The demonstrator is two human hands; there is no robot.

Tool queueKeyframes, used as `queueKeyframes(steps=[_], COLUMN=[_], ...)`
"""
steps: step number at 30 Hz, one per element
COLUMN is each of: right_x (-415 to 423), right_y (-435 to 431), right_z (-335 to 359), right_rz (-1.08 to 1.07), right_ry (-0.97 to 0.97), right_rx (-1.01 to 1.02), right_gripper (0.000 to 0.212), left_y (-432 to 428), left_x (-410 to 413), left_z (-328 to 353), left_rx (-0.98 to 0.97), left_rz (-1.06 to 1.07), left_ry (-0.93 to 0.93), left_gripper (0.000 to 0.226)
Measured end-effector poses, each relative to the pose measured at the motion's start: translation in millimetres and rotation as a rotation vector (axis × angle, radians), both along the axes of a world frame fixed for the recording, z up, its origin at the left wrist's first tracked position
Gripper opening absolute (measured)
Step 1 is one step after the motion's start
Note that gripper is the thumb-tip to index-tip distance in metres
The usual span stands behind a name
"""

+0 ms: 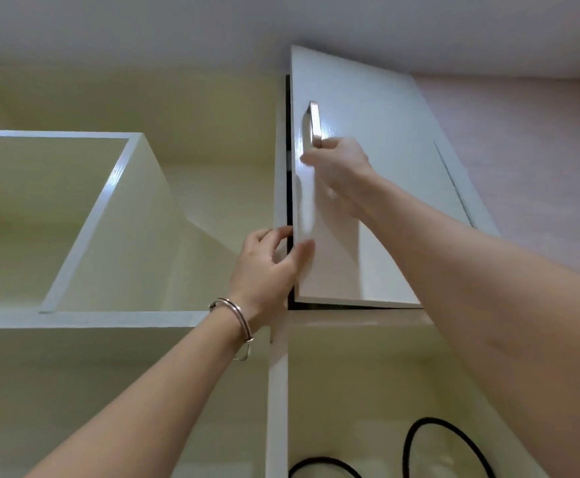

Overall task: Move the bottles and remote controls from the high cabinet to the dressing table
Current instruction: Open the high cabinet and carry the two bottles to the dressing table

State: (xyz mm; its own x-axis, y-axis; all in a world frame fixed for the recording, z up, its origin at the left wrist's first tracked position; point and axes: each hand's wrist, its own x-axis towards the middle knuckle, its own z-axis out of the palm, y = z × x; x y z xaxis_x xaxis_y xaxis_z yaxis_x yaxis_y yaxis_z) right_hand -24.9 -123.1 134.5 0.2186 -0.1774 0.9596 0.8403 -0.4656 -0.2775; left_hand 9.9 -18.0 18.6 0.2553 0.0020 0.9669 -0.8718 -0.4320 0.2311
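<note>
Looking up at a high cabinet, both arms raised. Door (368,208) at about 1 o'clock in the view is standing slightly ajar, a dark gap showing along its left edge and under its bottom edge.

Right hand (342,167) is closing around the lower end of the metal handle (314,124), fingers wrapped on it; the hand is blurred, so the exact finger placement is hard to read. Left hand (268,267) is sitting at the door's lower left corner, thumb lying on the door face, fingers curling into the gap behind the edge, so it is pinching the door edge rather than holding anything loose. A bangle (238,317) is hanging on the left wrist.

Bottles and remotes: none showing. The interior behind the door is dark and hidden, so whether they are sitting in there cannot be told. Open shelving (74,222) at 9 o'clock is showing bare surfaces. A black cable (447,439) is looping in the lower compartment at 5 o'clock. The dressing table is out of view.

Progress, as a judgement: the task is sitting at its very start. The door is barely cracked, neither hand is carrying an item, and nothing suggests any bottle or remote is being transferred. Remaining: swinging the door wide, finding the items, lifting them out, carrying them down to the table.
</note>
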Motion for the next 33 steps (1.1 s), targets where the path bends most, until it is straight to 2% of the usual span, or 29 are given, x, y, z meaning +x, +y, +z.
queueKeyframes(steps=[2, 3, 5, 6, 8, 10, 12, 14, 17, 20, 24, 28, 33], right_x=[-19, -28, -40, -44, -47, -50, -54, -56, -60, -74, -88, -92, -92], right_y=[-9, -13, -25, -33, -55, -78, -96, -108, -131, -157, -187, -205, -213], right_z=[-3, -6, -17, -24, -44, -76, -113, -139, -156, -165, -181, -194, -193], right_rz=[0.089, 0.149, 0.256, 0.264, 0.191, 0.118, 0.048, -0.021, 0.011, 0.120, 0.239, 0.109, -0.027], right_ry=[-0.002, -0.010, -0.031, -0.051, -0.104, -0.189, -0.256, -0.263, -0.273, -0.311, -0.288, -0.337, -0.347], right_rx=[-0.035, -0.062, -0.132, -0.158, -0.189, -0.225, -0.286, -0.352, -0.266, -0.187, -0.084, 0.023, 0.059], right_gripper=[0.016, 0.016, 0.006, 0.023, 0.049, 0.049, 0.043, 0.047, 0.053, 0.059, 0.044, 0.020, 0.019], left_y=[-6, -10, -17, -22, -29, -36, -46, -61, -88, -118, -161, -196, -211], left_x=[-12, -18, -29, -33, -40, -46, -55, -64, -83, -99, -119, -131, -128], left_z=[-2, -4, -7, -8, -9, -9, -10, -11, -12, -11, -12, -13, -13], left_rx=[-0.046, -0.072, -0.104, -0.116, -0.117, -0.089, -0.067, -0.036, 0.025, 0.099, 0.178, 0.260, 0.182], left_rz=[-0.108, -0.174, -0.327, -0.404, -0.515, -0.584, -0.663, -0.726, -0.827, -0.849, -0.799, -0.620, -0.575], left_ry=[-0.048, -0.062, -0.077, -0.082, -0.091, -0.084, -0.075, -0.078, -0.077, -0.095, -0.107, -0.177, -0.230], left_gripper=[0.065, 0.058, 0.029, 0.014, 0.015, 0.042, 0.054, 0.048, 0.040, 0.043, 0.037, 0.039, 0.043])
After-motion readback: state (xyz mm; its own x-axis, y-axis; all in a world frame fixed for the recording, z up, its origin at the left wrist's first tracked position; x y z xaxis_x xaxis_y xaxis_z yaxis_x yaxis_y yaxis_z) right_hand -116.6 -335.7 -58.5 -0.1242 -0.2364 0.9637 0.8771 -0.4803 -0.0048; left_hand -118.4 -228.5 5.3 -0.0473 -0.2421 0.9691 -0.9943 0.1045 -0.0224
